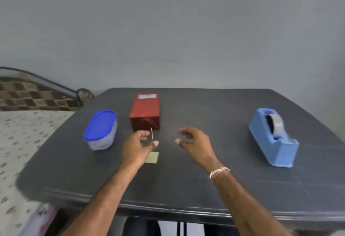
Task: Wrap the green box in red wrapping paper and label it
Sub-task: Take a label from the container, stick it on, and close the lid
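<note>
Red box [145, 110], one, one tape dispenser [260, 140], one tub [100, 129], left hand [135, 147] pinching strip [152, 134]

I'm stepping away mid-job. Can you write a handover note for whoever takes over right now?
Left hand: pinches a thin white slip; I cannot tell what it is.
Right hand: open, holds nothing, above the table.
Box: on the table ahead of the hands, fully wrapped in red, with a white label on top at the far end.
Dispenser is at the right, tub at the left.
Done: wrapping; label seems to be on.
Left: probably just put down the slip and check the label.
</note>
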Demonstrator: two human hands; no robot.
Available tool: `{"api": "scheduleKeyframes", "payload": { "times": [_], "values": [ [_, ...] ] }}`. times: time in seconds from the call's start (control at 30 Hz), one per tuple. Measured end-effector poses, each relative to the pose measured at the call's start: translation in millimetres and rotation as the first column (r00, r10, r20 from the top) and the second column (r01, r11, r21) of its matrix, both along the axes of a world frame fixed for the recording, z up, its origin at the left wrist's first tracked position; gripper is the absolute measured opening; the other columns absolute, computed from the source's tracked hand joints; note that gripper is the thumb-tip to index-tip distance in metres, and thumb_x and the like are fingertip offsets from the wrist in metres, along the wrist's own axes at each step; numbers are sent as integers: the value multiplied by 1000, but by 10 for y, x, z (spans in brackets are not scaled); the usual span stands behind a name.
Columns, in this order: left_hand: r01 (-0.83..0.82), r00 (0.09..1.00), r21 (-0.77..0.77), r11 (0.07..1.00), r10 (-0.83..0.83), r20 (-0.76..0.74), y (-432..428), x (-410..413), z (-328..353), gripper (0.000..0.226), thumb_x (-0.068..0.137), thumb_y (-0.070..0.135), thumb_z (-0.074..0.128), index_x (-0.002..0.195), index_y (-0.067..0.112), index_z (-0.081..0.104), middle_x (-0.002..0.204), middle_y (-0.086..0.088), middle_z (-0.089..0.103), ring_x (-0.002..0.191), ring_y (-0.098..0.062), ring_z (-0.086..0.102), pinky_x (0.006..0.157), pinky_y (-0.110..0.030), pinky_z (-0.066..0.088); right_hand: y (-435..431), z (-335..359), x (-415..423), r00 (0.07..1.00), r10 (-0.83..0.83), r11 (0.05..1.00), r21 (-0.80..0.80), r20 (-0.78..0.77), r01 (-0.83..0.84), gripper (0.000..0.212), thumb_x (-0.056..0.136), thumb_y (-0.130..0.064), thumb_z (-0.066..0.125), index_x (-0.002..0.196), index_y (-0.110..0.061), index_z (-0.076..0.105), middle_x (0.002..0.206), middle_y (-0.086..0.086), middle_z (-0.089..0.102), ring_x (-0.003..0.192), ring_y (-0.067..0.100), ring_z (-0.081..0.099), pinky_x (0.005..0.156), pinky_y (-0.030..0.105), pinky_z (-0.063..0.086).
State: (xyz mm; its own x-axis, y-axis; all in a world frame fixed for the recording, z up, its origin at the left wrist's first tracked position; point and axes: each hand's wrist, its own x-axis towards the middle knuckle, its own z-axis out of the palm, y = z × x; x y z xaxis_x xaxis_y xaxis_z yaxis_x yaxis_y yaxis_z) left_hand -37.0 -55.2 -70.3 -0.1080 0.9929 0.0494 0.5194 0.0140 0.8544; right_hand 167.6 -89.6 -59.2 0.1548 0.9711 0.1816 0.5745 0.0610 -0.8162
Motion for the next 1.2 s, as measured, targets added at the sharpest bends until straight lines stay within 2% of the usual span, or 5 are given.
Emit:
{"api": "scheduleKeyframes", "payload": {
  "times": [0.2, 0.43, 0.67, 0.93, 1.2],
  "values": [
    [-50, 882, -73, 996, 9, -471, 8, -580, -219, 59, 76, 57, 82, 128, 37, 63, 127, 2, 57, 126, -24, 52, 101, -49, 46, 292, -264, -667, 938, 170, 974, -198, 302, -112, 49, 85, -35, 81, 131, -25, 68, 129, 4, 60, 124, 25, 53, 106, 33, 44],
    [33, 883, -109, 993, -80, -463, 73, -531, -149, 20, 79, 50, 83, 84, 39, 67, 94, 15, 54, 105, -18, 55, 93, -40, 44, 308, -302, -731, 931, 148, 982, -165, 334, -97, 15, 85, -28, 82, 97, -27, 73, 109, -6, 51, 116, 21, 48, 97, 31, 46],
    [101, 861, -43, 994, -110, -497, 19, -550, -191, 33, 84, 51, 78, 113, 46, 63, 103, 16, 56, 109, -15, 54, 90, -40, 40, 279, -376, -807, 935, 124, 990, -108, 332, -93, 12, 87, -20, 79, 79, -25, 71, 101, -3, 62, 100, 18, 56, 85, 31, 51],
    [225, 891, -193, 955, -122, 438, 328, -188, 159, 22, 92, 28, 76, 109, 16, 73, 99, -3, 80, 85, -16, 76, 64, -21, 50, 540, -205, -472, 936, 48, 991, -104, -350, -89, 11, 93, -13, 74, 85, -17, 67, 74, 1, 73, 64, 9, 64, 60, 24, 51],
    [421, 810, -315, 850, -197, 553, 1061, 452, 411, 41, 75, 17, 85, 112, 10, 70, 82, -1, 74, 60, -9, 60, 49, -16, 43, 967, 95, 214, 523, 41, 947, -133, -851, -292, 19, 101, -11, 60, 117, -14, 71, 103, 7, 72, 85, 14, 64, 67, 24, 51]
  ]
}}
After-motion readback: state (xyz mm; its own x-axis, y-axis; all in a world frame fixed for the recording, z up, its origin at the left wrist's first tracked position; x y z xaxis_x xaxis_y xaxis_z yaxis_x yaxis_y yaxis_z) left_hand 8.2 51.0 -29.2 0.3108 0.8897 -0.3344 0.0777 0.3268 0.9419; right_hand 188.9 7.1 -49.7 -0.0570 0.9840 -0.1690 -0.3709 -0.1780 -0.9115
